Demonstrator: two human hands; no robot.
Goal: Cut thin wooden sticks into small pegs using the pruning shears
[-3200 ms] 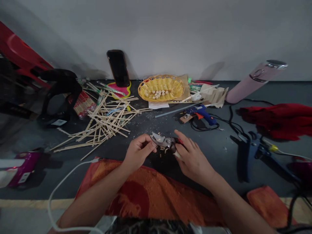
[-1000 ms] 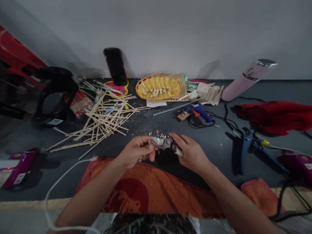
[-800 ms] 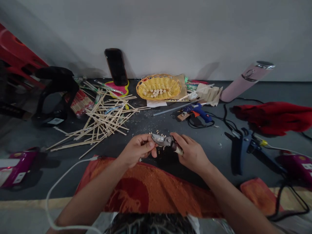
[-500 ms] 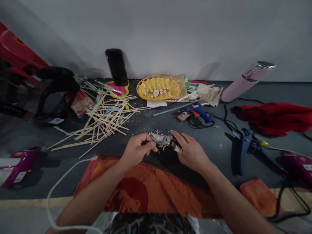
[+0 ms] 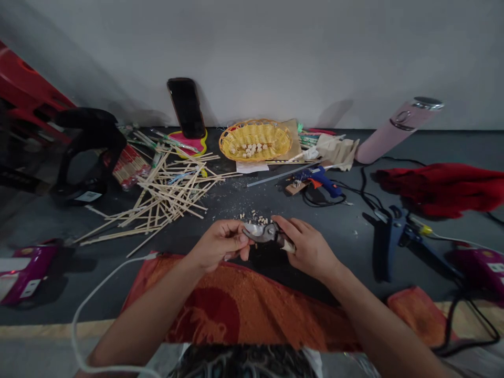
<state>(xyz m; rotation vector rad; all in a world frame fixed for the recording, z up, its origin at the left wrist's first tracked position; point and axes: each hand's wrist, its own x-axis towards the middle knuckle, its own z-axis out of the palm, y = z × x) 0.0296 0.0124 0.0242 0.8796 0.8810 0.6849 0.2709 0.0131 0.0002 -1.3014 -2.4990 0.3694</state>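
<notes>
My right hand (image 5: 309, 245) is wrapped round the handles of a pair of pruning shears (image 5: 260, 231), whose metal blades point left. At the blade tips, my left hand (image 5: 223, 242) has its thumb and fingers pinched together; whatever lies between them is too small to make out. Several short cut stick pieces (image 5: 258, 217) lie on the dark table just beyond the blades. To the left is a loose heap of thin wooden sticks (image 5: 165, 191). Behind the hands, a yellow woven basket (image 5: 281, 137) holds several small pale pieces.
A blue glue gun (image 5: 323, 181) and its cable lie right of centre. Farther right are a pink flask (image 5: 388, 134), a red cloth (image 5: 444, 189) and a blue clamp-like tool (image 5: 394, 241). A phone (image 5: 187, 107) leans on the wall. An orange towel (image 5: 255, 304) covers the front edge.
Both hands and the shears have shifted slightly down, towards me. More of the cut pieces show beyond the blades. The grip on the shears is the same.
</notes>
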